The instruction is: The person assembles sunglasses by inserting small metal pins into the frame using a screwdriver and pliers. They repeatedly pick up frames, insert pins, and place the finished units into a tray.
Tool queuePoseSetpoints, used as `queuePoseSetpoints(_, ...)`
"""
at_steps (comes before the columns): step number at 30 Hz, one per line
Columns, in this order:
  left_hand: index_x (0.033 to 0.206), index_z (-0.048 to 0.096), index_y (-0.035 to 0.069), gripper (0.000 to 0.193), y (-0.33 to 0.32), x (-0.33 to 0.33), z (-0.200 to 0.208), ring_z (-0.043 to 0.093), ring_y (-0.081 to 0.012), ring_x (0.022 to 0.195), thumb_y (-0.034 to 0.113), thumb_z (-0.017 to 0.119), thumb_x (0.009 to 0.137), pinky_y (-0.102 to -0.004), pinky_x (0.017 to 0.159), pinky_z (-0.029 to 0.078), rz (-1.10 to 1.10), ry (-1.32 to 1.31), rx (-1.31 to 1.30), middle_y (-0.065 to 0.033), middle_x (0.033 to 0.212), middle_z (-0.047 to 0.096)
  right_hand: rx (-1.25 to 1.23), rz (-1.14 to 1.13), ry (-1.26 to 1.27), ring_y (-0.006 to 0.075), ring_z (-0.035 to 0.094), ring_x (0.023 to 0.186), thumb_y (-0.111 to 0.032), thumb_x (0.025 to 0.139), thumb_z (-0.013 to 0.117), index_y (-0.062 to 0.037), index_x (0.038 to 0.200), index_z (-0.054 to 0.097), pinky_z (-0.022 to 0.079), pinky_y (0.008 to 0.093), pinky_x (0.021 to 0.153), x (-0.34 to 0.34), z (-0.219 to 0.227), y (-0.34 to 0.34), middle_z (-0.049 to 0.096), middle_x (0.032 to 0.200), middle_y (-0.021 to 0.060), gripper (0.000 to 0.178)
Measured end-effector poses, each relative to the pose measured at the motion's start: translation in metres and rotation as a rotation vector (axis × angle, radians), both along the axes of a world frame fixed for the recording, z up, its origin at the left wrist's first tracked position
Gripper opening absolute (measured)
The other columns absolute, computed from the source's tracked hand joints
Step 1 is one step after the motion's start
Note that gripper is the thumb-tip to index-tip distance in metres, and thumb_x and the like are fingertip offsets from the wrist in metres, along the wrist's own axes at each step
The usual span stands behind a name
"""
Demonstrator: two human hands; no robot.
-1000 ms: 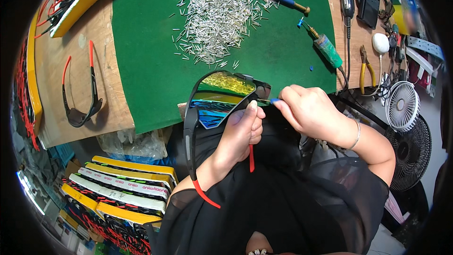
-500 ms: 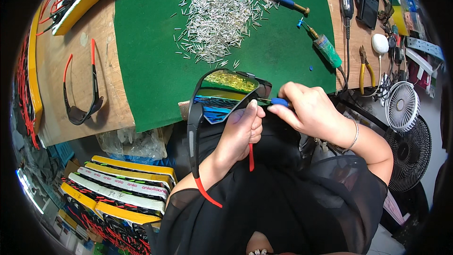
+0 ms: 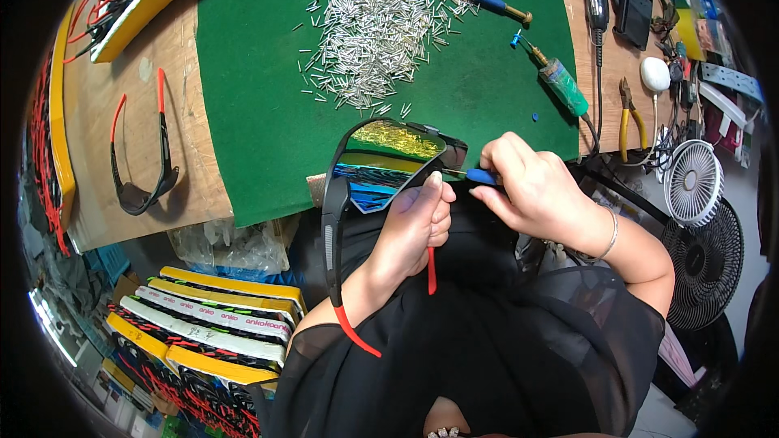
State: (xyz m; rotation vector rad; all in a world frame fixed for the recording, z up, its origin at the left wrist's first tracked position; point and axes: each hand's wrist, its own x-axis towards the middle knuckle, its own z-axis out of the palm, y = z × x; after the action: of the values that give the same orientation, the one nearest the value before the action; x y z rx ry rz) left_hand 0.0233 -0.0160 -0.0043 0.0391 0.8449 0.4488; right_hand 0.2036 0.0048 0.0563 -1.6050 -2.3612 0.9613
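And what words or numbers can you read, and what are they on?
Upper white strip: pink printing, repeated; I won't copy it.
Lower white strip: dark handwriting, too blurred to read.
Black fan: a tiny mark, too small to read.
Nothing else reads clearly.

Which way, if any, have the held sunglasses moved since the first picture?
Yes: the wraparound sunglasses shifted slightly rightward, judged against the pile of metal pins.

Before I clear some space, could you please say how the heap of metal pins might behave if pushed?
The metal pins would probably scatter, as they lie loose with strays around the heap. Each looks stiff and perhaps slippery, being straight and shiny. Some might roll, though the matte green mat could slow them.
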Motion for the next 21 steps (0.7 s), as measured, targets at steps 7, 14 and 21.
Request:
queuePoseSetpoints(7,0.082,0.046,0.007,0.031,-0.0003,-0.0004,-0.0011,0.023,-0.0032,0.043,0.033,0.036,0.096,-0.0179,0.039,0.019,-0.004,-0.018,-0.004,0.0055,0.056,0.030,0.027,0.057,-0.120,0.0321,0.056,0.057,-0.022,0.078,0.063,-0.0020,0.089,0.045,0.048,0.0375,0.050,0.0028,-0.0054,-0.0058,0.051,0.074,0.0147,0.029)
queuePoseSetpoints(14,0.082,0.046,0.007,0.031,-0.0006,-0.0011,-0.0017,0.024,-0.0032,0.043,0.033,0.036,0.096,-0.0179,0.039,0.019,-0.005,-0.021,-0.001,0.0057,0.056,0.030,0.056,0.055,-0.112,0.0299,0.055,0.055,-0.022,0.079,0.062,-0.0021,0.085,0.047,0.047,0.0362,0.048,0.0015,-0.0047,-0.0056,0.050,0.072,0.0134,0.025)
queuePoseSetpoints(21,0.082,0.046,0.007,0.031,-0.0007,-0.0009,-0.0025,0.024,-0.0032,0.043,0.033,0.037,0.096,-0.0177,0.039,0.019,-0.008,-0.030,-0.003,0.0056,0.056,0.031,0.126,-0.043,0.020,0.0280,0.056,0.054,-0.022,0.080,0.061,-0.0029,0.079,0.048,0.047,0.0344,0.047,-0.0017,-0.0035,-0.0052,0.051,0.068,0.0120,0.023)
